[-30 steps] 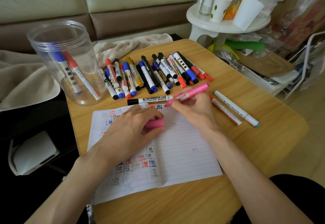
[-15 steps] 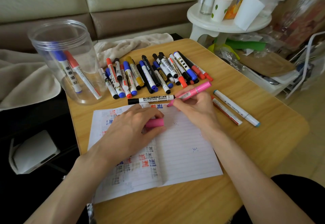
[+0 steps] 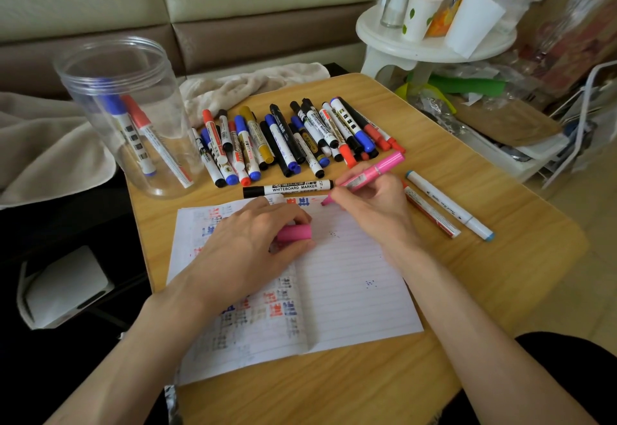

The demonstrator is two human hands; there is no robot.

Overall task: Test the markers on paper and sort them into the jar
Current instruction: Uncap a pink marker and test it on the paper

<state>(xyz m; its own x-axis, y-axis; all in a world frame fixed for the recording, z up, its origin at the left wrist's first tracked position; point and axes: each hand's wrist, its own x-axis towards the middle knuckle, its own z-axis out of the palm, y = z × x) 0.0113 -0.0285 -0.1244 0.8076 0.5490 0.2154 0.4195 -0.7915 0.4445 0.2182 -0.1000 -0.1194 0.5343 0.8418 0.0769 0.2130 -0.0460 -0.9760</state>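
Your right hand (image 3: 370,201) pinches an uncapped pink marker (image 3: 374,172), its tip at the top edge of the lined paper (image 3: 350,291) on the table (image 3: 500,274). Your left hand (image 3: 253,241) rests on the page, fingers curled round the pink cap (image 3: 295,232). A clear jar (image 3: 133,117) stands at the table's far left corner, a blue and a red marker leaning inside. A row of capped markers (image 3: 287,137) lies beyond the paper, with a black whiteboard marker (image 3: 290,187) between them.

The left forearm (image 3: 133,358) and right forearm (image 3: 467,324) are shown bare. A black garment (image 3: 581,368) is worn, seen below the counter's (image 3: 500,274) near right corner.
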